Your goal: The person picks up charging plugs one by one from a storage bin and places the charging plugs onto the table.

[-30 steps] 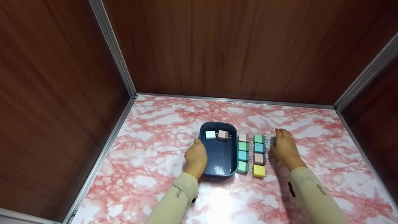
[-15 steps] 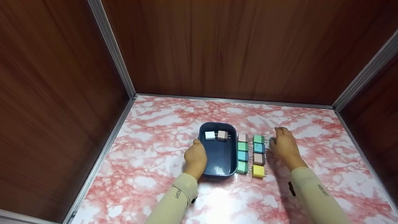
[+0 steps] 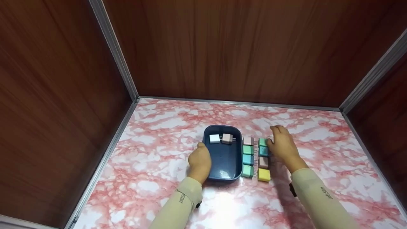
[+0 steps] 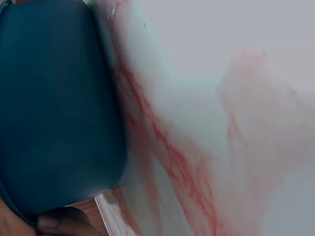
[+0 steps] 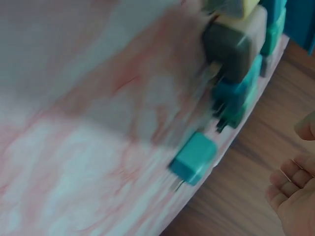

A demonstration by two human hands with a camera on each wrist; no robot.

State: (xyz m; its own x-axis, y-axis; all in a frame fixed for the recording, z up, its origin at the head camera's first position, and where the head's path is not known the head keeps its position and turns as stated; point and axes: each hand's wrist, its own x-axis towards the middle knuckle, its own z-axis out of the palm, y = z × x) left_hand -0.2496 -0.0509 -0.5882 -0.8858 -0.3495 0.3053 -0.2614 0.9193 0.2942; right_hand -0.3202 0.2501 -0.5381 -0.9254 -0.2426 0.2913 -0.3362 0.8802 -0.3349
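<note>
My left hand (image 3: 199,160) grips the left side of a dark blue plastic tub (image 3: 223,177), thumb over its rim. In the left wrist view the tub's outer wall (image 4: 54,98) fills the left, with fingertips (image 4: 69,222) at its lower edge. My right hand (image 3: 283,146) hovers at the right column of plug chargers, its thumb overlapping the back green charger (image 3: 262,142). In the right wrist view that hand (image 5: 298,194) has its thumb and fingers apart, nothing between them. A teal charger (image 5: 194,157) sits on the table beside the column, hidden behind the hand in the head view.
Inside the tub lie a white charger (image 3: 214,138) and a pinkish one (image 3: 227,138). Two columns of coloured chargers stand right of it, with a yellow charger (image 3: 264,175) nearest me. Wood-grain panels (image 3: 238,54) enclose the marbled table (image 3: 159,127) at back and sides.
My right hand has let go of the teal charger and moved left, over the right column's edge. My left hand and the tub stay where they were.
</note>
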